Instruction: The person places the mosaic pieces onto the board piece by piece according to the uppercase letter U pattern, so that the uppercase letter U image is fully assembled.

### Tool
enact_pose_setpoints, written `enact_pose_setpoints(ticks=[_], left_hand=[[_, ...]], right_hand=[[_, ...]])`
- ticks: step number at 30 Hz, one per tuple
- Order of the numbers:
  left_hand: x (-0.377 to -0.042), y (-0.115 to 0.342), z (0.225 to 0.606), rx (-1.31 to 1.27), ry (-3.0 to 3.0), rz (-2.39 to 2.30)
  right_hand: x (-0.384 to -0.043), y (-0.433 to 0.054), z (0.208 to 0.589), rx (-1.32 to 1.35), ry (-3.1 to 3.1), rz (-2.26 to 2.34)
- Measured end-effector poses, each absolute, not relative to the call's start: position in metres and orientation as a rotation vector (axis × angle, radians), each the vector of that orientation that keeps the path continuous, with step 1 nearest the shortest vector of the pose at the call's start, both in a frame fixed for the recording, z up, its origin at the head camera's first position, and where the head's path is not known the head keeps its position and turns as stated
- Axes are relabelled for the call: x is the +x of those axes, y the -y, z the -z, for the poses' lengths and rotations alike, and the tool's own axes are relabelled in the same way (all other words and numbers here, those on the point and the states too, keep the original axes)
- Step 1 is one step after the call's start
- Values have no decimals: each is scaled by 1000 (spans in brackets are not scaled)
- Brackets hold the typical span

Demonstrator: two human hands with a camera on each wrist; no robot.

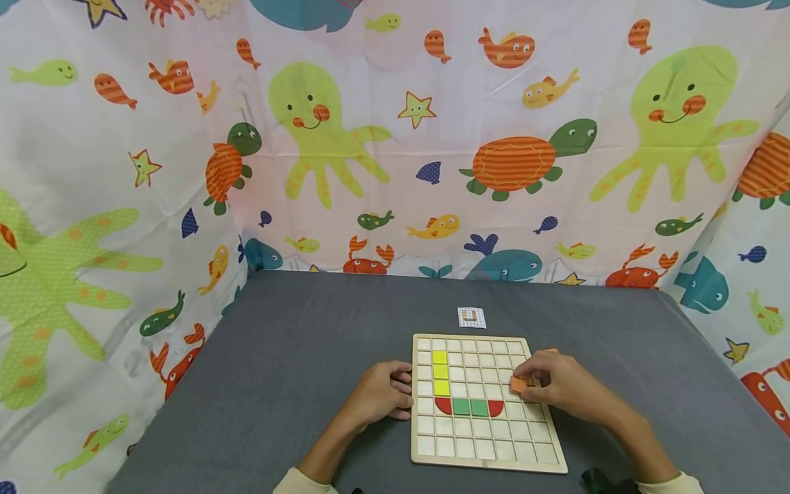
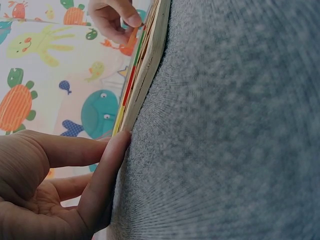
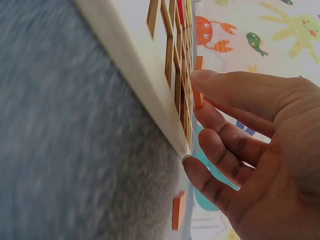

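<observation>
A wooden grid board (image 1: 465, 449) lies on the grey table. Yellow square tiles (image 1: 440, 371) form a column in it, above a row of two green squares (image 1: 470, 407) between two red rounded tiles (image 1: 444, 406). On the board's left edge, my left hand (image 1: 379, 394) grips the rim with thumb and finger, seen close up in the left wrist view. My right hand (image 1: 564, 384) pinches an orange square tile (image 3: 199, 65) between thumb and fingers, tilted over the board's right-hand cells. Its other fingers are loosely bent beside the board's edge.
Another orange tile (image 3: 178, 210) lies on the table right of the board, mostly hidden behind the right hand in the head view. A small pattern card (image 1: 472, 318) sits beyond the board. A dark object (image 1: 607, 481) is at the front edge. Printed cloth (image 1: 395, 158) surrounds the table.
</observation>
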State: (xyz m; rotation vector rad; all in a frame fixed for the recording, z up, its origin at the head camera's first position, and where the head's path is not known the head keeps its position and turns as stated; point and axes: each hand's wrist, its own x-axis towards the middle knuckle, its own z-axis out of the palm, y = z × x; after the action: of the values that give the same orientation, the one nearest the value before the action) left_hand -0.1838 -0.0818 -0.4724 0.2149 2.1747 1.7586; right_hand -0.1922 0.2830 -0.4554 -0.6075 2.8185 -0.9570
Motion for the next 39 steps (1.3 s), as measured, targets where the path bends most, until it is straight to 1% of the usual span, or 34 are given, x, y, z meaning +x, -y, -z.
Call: enact_pose_setpoints(ticks=[7, 14, 21, 32, 39], left_hand=[[-183, 82, 473, 225, -2179, -1759], [-183, 82, 472, 233, -2188, -1751], [-183, 81, 471, 236, -2199, -1751], [-182, 82, 472, 234, -2201, -1749], [-183, 82, 471, 221, -2176, -1762]], right_hand=[[-196, -272, 454, -676, -2726, 1031], [-199, -260, 450, -665, -2672, 1003], [-202, -251, 450, -720, -2655, 1021], [-201, -251, 450, -753, -2657, 986], [-202, -250, 450, -827, -2654, 955]])
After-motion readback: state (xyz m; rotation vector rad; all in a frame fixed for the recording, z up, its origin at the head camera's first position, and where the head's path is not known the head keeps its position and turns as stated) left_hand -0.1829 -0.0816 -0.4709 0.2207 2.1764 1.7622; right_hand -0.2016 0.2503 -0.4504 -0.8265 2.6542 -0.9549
